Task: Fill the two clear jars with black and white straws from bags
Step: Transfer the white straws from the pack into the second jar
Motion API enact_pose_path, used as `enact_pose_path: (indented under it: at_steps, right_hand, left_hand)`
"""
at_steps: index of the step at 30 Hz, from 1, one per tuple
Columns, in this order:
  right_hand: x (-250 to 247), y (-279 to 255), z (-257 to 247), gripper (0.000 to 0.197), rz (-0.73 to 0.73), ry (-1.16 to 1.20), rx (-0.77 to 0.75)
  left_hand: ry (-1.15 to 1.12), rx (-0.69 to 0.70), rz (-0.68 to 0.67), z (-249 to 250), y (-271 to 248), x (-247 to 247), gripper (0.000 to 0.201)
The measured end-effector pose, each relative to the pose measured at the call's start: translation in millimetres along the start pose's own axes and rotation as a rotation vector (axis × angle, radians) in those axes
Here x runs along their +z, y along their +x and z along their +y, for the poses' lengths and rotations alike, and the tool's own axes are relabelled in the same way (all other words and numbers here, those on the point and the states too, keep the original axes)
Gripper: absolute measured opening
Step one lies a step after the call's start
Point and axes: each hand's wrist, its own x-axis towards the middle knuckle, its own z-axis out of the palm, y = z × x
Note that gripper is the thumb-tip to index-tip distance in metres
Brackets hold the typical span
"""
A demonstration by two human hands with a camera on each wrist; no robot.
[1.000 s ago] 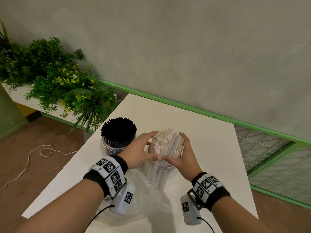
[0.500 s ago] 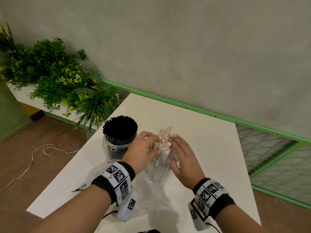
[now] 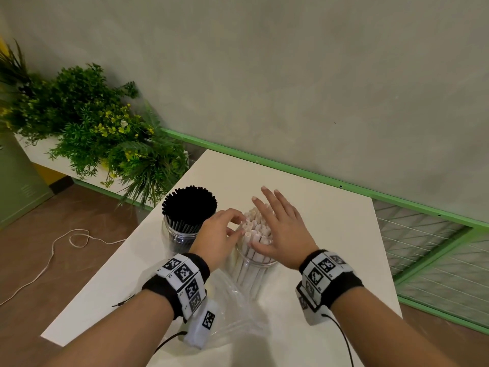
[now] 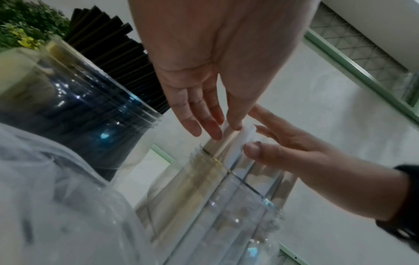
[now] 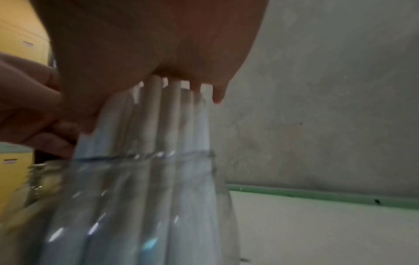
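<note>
A bundle of white paper straws (image 3: 256, 229) stands upright in a clear ribbed plastic jar (image 3: 252, 274) near the middle of the white rectangular table (image 3: 330, 234). The straw tops rise above the rim at uneven heights and splay slightly outward. At about ten o'clock from it, just beside, a second clear plastic jar (image 3: 180, 238) is packed tight with thin black straws (image 3: 189, 205), their tips fanned into a neat round crown. A crumpled clear plastic bag (image 3: 230, 308) lies on the table at six o'clock from the white-straw jar, touching its base.

The right hand (image 3: 281, 229) lies flat on the straw tops, palm down, fingers straight and spread, reaching toward twelve o'clock; the wrist view shows straw ends touching the palm. It grips nothing.

The left hand (image 3: 221, 234) sits at nine o'clock of the bundle. From the wrist view its fingers (image 4: 205, 118) are nearly straight, the tips touching the sides of the outer straws just above the rim; from the head view they look lightly bent. It has hold of nothing.
</note>
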Motion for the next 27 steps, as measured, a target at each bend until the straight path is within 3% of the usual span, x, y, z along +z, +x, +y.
enact_pose_path:
  at_steps: [2, 4, 12, 18, 23, 27]
  right_hand:
    - [-4, 12, 6, 0.094, -0.158, 0.054, 0.029]
    - [-2, 16, 8, 0.094, -0.222, 0.171, 0.091]
    - [7, 15, 8, 0.078, 0.162, 0.224, 0.123]
    - [-2, 7, 4, 0.089, 0.069, 0.015, 0.174]
    - [2, -22, 12, 0.115, 0.074, 0.588, 0.377]
    - [23, -35, 19, 0.134, -0.046, 0.793, 0.522]
  left_hand:
    - [-0.027, -0.068, -0.03, -3, 0, 1, 0.032]
    - [-0.03, -0.126, -0.098, -5, 1, 3, 0.043]
    - [-0.039, -0.162, -0.047, 1, 4, 0, 0.022]
    - [-0.015, -0.199, -0.092, 0, 4, 3, 0.036]
    - [0.041, -0.232, -0.307, -1, 10, -1, 0.069]
    - [-0.155, -0.332, -0.396, 5, 16, 4, 0.072]
